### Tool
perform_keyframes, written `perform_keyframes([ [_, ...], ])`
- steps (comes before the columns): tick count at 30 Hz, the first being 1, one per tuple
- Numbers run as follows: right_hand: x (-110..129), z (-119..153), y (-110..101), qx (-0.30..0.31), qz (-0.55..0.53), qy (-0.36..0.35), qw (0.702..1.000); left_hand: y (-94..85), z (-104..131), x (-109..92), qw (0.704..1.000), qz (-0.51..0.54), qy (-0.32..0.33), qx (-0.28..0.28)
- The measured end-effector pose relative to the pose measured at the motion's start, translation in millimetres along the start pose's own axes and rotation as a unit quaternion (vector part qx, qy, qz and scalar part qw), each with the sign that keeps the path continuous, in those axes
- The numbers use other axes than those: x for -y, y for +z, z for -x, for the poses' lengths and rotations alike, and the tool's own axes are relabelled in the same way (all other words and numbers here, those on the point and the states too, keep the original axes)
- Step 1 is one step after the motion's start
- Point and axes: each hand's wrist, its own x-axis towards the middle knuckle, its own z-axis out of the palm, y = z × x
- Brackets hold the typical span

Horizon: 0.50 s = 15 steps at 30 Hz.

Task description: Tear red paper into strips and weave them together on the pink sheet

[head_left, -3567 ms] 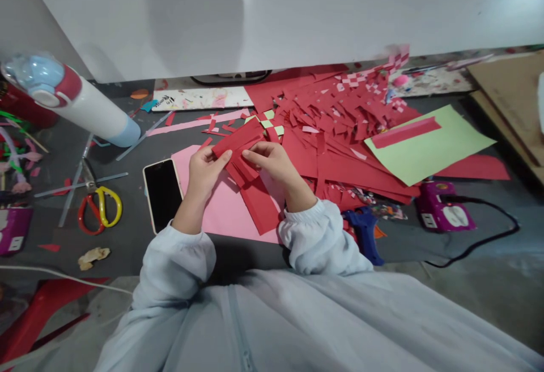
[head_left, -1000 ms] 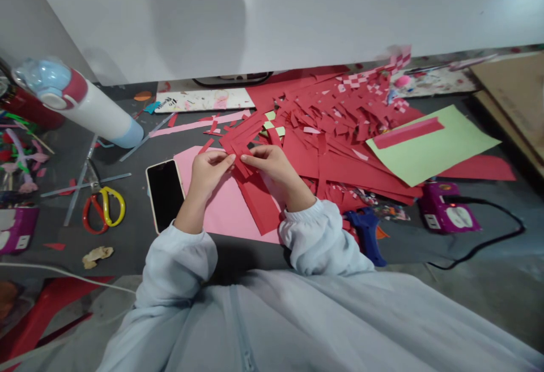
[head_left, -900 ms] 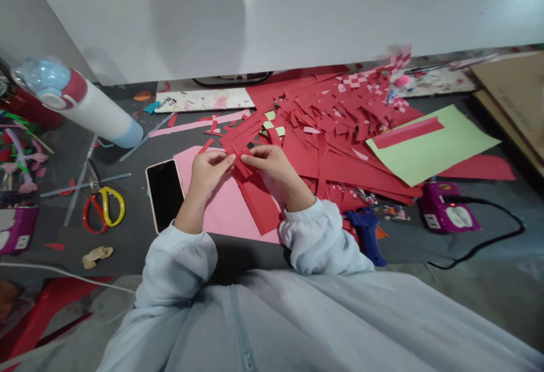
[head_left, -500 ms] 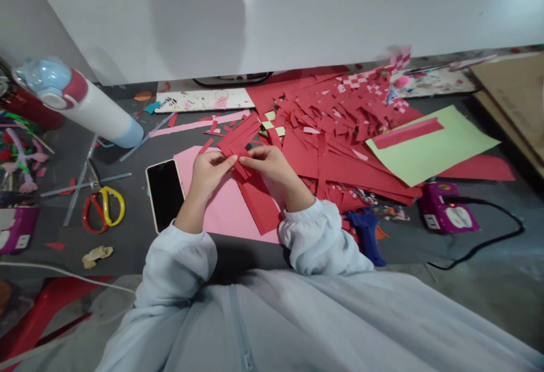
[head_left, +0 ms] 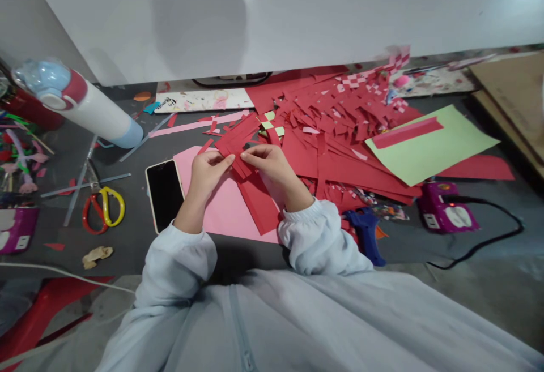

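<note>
Between my hands is a piece of red paper strips (head_left: 233, 144), crossing one another. My left hand (head_left: 204, 175) pinches its left edge, thumb on top. Its right side is gripped by my right hand (head_left: 272, 169) between thumb and forefinger. Below them a red paper sheet (head_left: 260, 208) lies on a pink paper sheet (head_left: 223, 213), its upper end hidden by the strips. A phone (head_left: 165, 193) with a dark screen rests left of the pink sheet, beside my left forearm. A green-and-pale checkered paper piece (head_left: 272, 125) sits just beyond my right hand.
Red paper scraps (head_left: 331, 108) are heaped at the back. At right lie a green sheet (head_left: 433, 145), a blue glue gun (head_left: 366, 235) and a purple power socket box (head_left: 446, 208) with a black cord. Scissors (head_left: 102, 208) and a bottle (head_left: 85, 103) are at left.
My right thumb and fingers have shifted slightly on the red paper strips, and the left thumb has drawn back a little to the left. The rest looks the same.
</note>
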Motion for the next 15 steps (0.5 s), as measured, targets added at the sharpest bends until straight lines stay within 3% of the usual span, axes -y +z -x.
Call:
perform_keyframes([
  [15, 6.3, 3.3, -2.1, 0.035, 0.034, 0.007, 0.999, 0.2, -0.8, 1.0, 1.000, 0.007, 0.008, -0.012],
])
